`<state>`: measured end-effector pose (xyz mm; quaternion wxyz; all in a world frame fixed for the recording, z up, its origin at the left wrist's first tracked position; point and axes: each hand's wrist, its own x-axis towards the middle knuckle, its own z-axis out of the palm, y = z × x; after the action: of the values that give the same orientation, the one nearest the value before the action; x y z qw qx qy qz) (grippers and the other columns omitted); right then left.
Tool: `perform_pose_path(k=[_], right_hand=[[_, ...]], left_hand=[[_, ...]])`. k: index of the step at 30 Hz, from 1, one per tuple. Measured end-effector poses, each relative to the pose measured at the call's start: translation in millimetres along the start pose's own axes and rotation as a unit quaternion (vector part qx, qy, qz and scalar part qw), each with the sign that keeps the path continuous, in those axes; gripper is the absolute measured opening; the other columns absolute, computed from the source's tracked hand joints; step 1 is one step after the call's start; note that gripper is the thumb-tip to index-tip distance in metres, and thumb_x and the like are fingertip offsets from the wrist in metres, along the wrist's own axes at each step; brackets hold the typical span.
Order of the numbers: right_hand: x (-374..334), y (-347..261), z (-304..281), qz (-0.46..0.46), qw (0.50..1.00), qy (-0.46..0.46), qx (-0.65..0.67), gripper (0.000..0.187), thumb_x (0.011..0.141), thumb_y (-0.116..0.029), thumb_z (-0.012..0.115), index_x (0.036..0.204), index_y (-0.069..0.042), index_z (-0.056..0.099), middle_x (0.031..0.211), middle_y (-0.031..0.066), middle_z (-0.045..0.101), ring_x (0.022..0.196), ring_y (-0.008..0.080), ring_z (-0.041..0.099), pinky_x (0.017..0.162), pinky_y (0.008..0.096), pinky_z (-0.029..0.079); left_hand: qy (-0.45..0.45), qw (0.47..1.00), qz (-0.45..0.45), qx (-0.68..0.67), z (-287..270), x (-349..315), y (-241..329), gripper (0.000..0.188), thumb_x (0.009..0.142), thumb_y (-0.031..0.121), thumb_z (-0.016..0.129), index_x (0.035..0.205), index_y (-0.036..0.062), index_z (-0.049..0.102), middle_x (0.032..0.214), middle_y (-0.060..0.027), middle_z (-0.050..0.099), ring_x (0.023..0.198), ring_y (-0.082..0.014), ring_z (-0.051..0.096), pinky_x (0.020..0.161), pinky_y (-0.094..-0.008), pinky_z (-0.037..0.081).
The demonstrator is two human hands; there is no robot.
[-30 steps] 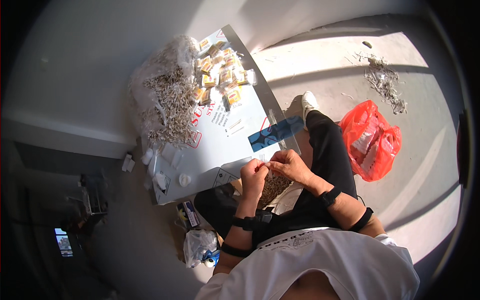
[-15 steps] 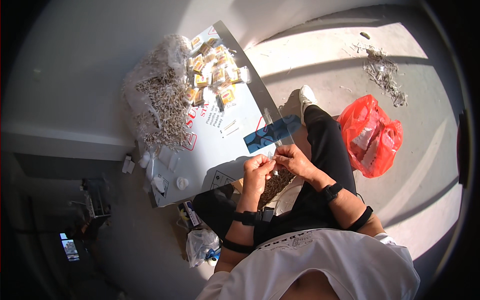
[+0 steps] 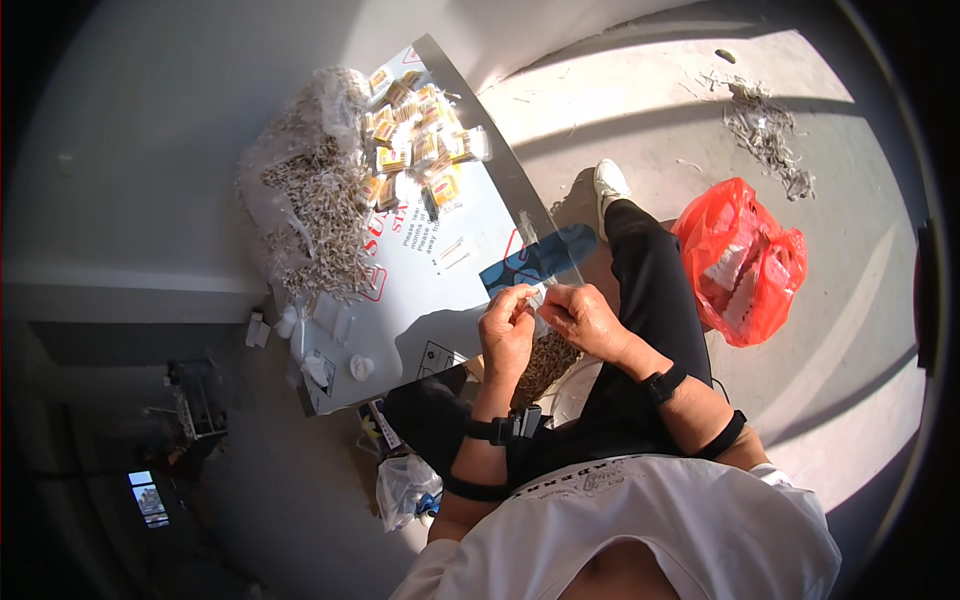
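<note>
Head view shows you a light grey tabletop (image 3: 440, 300), set slantwise and printed in red and black. Your dark trouser legs (image 3: 650, 265) spread at its near side, one of them stretched out past its right edge. Propped on the table's left part is a big clear bag (image 3: 315, 190) filled with short, pale stick-like pieces. Out on the floor to your right sits a red plastic bag (image 3: 745, 270) with whitish things inside. Beside the big clear bag, toward the table's far end, lies a pile of yellow-and-white packets (image 3: 425, 145). Farther off, a heap of pale scraps (image 3: 765, 135) is strewn on the floor. A blue patterned strip (image 3: 535, 262) lies at the table's right edge, just beyond your hands. Your left hand (image 3: 508, 335) and right hand (image 3: 590, 322) nearly meet just off the near edge, fingers pinched narrow. Below them, between your legs, is a mass of brownish bits (image 3: 545, 368). A white cup-like piece (image 3: 361, 367) rests near the table's near left corner. A few loose sticks (image 3: 453, 255) lie on the tabletop. Smallest is the whitish plastic piece (image 3: 538, 297) held between the fingertips of both hands, partly hidden by them.
</note>
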<state>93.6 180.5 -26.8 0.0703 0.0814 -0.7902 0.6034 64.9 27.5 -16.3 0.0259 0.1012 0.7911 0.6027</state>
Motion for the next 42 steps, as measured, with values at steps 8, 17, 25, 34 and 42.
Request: perform_pose_path(k=[8, 17, 25, 34, 42], right_hand=[[-9.5, 15.6, -16.6, 0.422, 0.700, 0.038, 0.575, 0.023, 0.092, -0.024, 0.065, 0.091, 0.000, 0.067, 0.077, 0.0082, 0.065, 0.058, 0.0083, 0.051, 0.047, 0.0191, 0.037], [25.8, 54.7, -25.6, 0.259, 0.819, 0.369, 0.355, 0.016, 0.087, -0.008, 0.069, 0.073, 0.000, 0.066, 0.063, -0.0022, 0.057, 0.055, 0.0042, 0.044, 0.049, 0.0213, 0.034], [42.3, 102.6, -12.1, 0.327, 0.802, 0.433, 0.250, 0.016, 0.083, -0.011, 0.072, 0.073, 0.001, 0.069, 0.060, -0.0019, 0.058, 0.055, 0.0061, 0.046, 0.050, 0.0254, 0.037], [36.5, 75.8, -9.2, 0.304, 0.793, 0.414, 0.326, 0.015, 0.086, -0.008, 0.069, 0.075, 0.002, 0.068, 0.066, 0.0018, 0.063, 0.058, 0.0067, 0.050, 0.054, 0.0234, 0.039], [33.8, 82.2, -14.4, 0.291, 0.811, 0.406, 0.305, 0.016, 0.088, -0.013, 0.069, 0.077, -0.001, 0.067, 0.066, 0.0003, 0.061, 0.054, 0.0052, 0.048, 0.048, 0.0203, 0.037]], left_hand=[[-0.015, 0.994, -0.054, -0.090, 20.2, 43.1, 8.9, 0.012, 0.084, -0.007, 0.063, 0.093, -0.0002, 0.060, 0.074, -0.0003, 0.061, 0.057, -0.0045, 0.054, 0.049, -0.0188, 0.042], [-0.163, 0.964, 0.156, 0.144, 83.9, 130.9, -3.2, 0.013, 0.073, -0.001, 0.067, 0.086, 0.0032, 0.067, 0.080, -0.0078, 0.066, 0.072, -0.0211, 0.062, 0.066, -0.0312, 0.051], [-0.208, 0.915, 0.224, 0.262, 100.9, 159.6, -34.8, 0.014, 0.070, 0.005, 0.070, 0.084, 0.0084, 0.068, 0.081, -0.0066, 0.068, 0.082, -0.0281, 0.060, 0.075, -0.0393, 0.050], [-0.203, 0.922, 0.219, 0.245, 82.8, 151.2, -32.8, 0.017, 0.073, 0.005, 0.068, 0.089, 0.0077, 0.070, 0.084, -0.0071, 0.069, 0.081, -0.0250, 0.061, 0.076, -0.0352, 0.051], [-0.170, 0.888, 0.331, 0.270, 89.2, 143.6, -26.7, 0.014, 0.076, 0.003, 0.066, 0.090, 0.0047, 0.065, 0.086, -0.0095, 0.068, 0.082, -0.0305, 0.060, 0.074, -0.0399, 0.050]])
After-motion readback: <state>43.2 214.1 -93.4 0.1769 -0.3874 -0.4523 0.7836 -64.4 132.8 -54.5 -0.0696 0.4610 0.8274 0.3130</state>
